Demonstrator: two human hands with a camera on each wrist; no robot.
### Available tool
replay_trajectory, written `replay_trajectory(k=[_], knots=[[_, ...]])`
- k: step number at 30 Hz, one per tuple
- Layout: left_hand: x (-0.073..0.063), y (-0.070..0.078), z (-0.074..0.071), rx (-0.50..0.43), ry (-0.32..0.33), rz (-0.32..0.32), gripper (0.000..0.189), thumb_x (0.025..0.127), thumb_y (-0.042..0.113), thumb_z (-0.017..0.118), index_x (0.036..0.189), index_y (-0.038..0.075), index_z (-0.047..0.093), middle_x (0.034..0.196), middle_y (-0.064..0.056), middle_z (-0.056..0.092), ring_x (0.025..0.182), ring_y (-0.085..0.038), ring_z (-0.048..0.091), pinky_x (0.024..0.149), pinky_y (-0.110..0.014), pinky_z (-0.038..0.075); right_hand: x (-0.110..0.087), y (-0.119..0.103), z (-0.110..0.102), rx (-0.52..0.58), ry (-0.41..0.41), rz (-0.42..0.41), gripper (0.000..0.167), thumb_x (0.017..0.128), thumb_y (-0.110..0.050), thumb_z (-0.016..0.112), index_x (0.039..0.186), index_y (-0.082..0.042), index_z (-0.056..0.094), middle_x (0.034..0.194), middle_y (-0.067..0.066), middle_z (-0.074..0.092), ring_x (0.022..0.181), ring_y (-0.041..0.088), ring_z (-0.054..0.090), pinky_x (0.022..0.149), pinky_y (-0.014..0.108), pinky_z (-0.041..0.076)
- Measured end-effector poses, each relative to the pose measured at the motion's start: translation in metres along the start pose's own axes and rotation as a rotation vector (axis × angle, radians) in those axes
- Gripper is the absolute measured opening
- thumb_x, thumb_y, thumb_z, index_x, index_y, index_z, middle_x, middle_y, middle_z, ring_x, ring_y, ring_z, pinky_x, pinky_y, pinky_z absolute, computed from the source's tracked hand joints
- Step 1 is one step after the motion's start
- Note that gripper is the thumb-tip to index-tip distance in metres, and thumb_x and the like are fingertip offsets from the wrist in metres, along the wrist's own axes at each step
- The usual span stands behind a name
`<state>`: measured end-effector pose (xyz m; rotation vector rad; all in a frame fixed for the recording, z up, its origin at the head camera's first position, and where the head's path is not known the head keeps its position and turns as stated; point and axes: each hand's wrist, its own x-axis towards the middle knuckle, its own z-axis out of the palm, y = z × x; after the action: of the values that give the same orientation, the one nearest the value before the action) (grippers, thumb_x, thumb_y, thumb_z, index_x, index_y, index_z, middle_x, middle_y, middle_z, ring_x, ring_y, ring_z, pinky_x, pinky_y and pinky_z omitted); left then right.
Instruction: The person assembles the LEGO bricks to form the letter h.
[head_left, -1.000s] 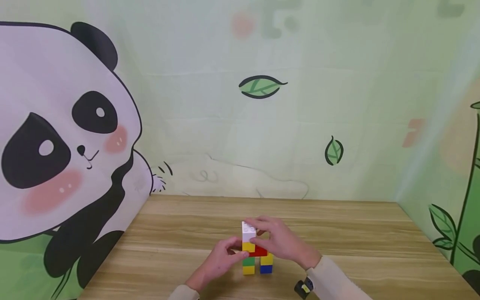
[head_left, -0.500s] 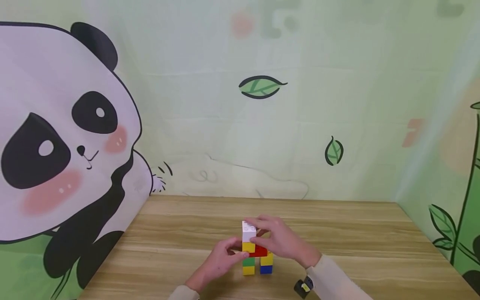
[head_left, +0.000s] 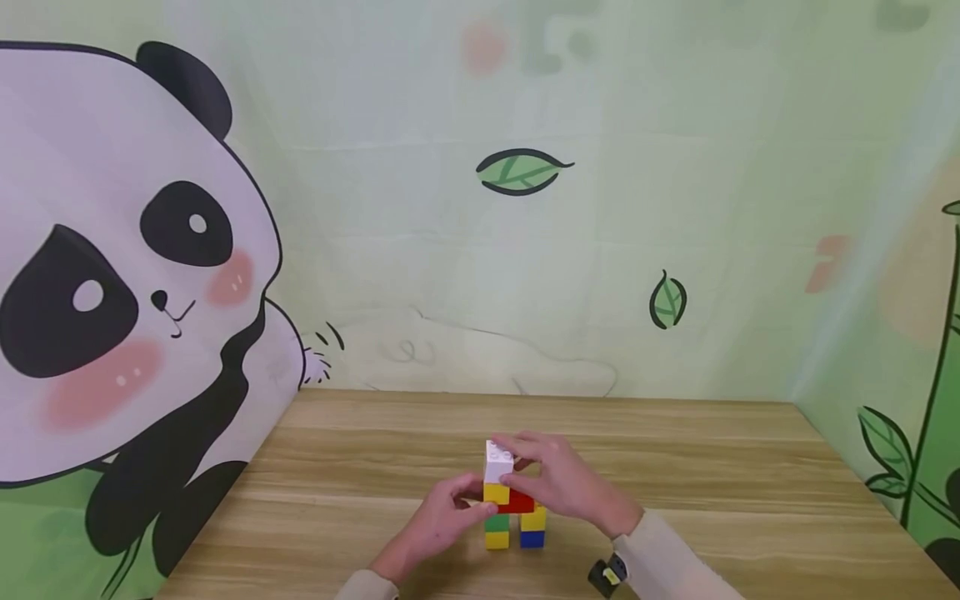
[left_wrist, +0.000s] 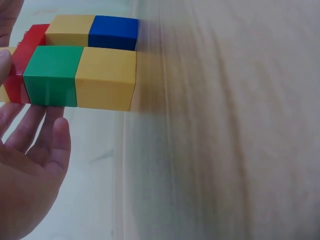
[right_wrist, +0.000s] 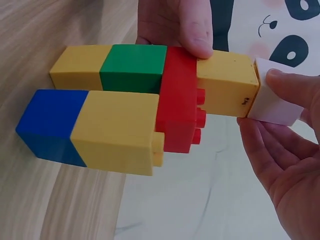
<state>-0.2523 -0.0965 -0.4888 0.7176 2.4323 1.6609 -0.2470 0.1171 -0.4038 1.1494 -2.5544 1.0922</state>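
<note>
A small structure of toy bricks stands on the wooden table [head_left: 360,450]. One leg has a yellow brick [left_wrist: 106,77] under a green brick [left_wrist: 54,75]; the other has a blue brick [right_wrist: 52,125] under a yellow one [right_wrist: 115,130]. Across both legs lies a red brick [right_wrist: 177,100]. Another yellow brick [right_wrist: 227,82] sits on its left end, topped by a white brick [head_left: 498,467]. My left hand [head_left: 442,517] grips the structure around the red brick, thumb at the seam with the yellow one above. My right hand [head_left: 562,479] pinches the white brick between thumb and fingers.
A pale green backdrop [head_left: 390,208] with a panda picture [head_left: 187,333] rises behind and beside the table. A small black device [head_left: 607,575] is strapped by the right sleeve [head_left: 667,558].
</note>
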Motion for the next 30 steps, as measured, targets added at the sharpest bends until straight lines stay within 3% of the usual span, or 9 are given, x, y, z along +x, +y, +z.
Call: replay_trajectory(k=[7,13,15,23,30], knots=[[-0.001,0.005,0.0,-0.002,0.011,-0.008,0.025,0.09,0.025,0.065,0.112,0.013,0.064,0.106,0.001,0.067,0.098,-0.019,0.059,0.08,-0.03,0.049,0.004,-0.005,-0.002,-0.08,-0.025,-0.022,0.049,0.084,-0.016,0.073,0.131,-0.013,0.058,0.113,0.007,0.063,0.087,0.012,0.063,0.072,0.021,0.053],[-0.009,0.032,-0.003,-0.011,0.007,-0.002,0.023,0.09,0.018,0.066,0.11,0.007,0.064,0.104,-0.005,0.067,0.097,-0.025,0.059,0.079,-0.03,0.049,0.004,-0.008,-0.002,-0.085,-0.026,-0.007,0.049,0.083,-0.014,0.073,0.13,-0.013,0.058,0.111,0.006,0.063,0.087,0.011,0.063,0.071,0.02,0.052],[-0.009,0.034,-0.003,-0.013,0.006,-0.001,0.023,0.09,0.018,0.066,0.11,0.007,0.064,0.104,-0.005,0.067,0.097,-0.025,0.059,0.078,-0.03,0.049,0.004,-0.008,-0.002,-0.093,-0.021,-0.009,0.049,0.083,-0.015,0.073,0.13,-0.013,0.058,0.112,0.006,0.063,0.085,0.011,0.061,0.07,0.019,0.052],[-0.001,0.005,0.0,-0.013,0.013,-0.007,0.025,0.09,0.024,0.066,0.113,0.013,0.064,0.106,0.0,0.067,0.098,-0.019,0.059,0.079,-0.029,0.049,0.004,-0.006,-0.001,-0.044,-0.03,-0.005,0.051,0.085,-0.013,0.071,0.133,-0.01,0.055,0.111,0.006,0.064,0.089,0.009,0.064,0.074,0.015,0.049],[0.0,0.001,0.001,-0.025,0.012,0.005,0.026,0.09,0.026,0.066,0.113,0.014,0.064,0.106,0.001,0.067,0.098,-0.018,0.059,0.078,-0.029,0.05,0.004,-0.005,-0.001,-0.077,-0.031,-0.002,0.051,0.085,-0.016,0.072,0.133,-0.013,0.056,0.114,0.005,0.064,0.089,0.009,0.062,0.073,0.015,0.049]])
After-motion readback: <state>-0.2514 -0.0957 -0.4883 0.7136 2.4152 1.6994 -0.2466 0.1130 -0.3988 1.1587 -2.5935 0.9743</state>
